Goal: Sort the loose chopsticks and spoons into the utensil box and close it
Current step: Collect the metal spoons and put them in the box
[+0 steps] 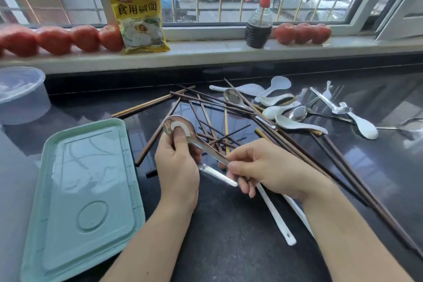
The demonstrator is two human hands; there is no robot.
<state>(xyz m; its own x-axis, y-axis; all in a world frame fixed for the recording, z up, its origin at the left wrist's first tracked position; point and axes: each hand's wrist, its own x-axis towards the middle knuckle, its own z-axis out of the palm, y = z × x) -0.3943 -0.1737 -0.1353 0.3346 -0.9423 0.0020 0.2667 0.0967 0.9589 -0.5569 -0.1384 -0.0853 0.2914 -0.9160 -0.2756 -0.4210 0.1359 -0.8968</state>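
At the centre of a dark counter (pixel 229 247), the left hand (pixel 177 165) pinches a metal spoon's (pixel 183 131) bowl while the right hand's (pixel 263 167) fingers clamp its handle. The mint utensil box (pixel 82 190), closed, lies at eight o'clock; chopsticks (pixel 206 107) and white spoons (pixel 274 98) scatter toward one o'clock. Stacking several handles risks one slipping free.
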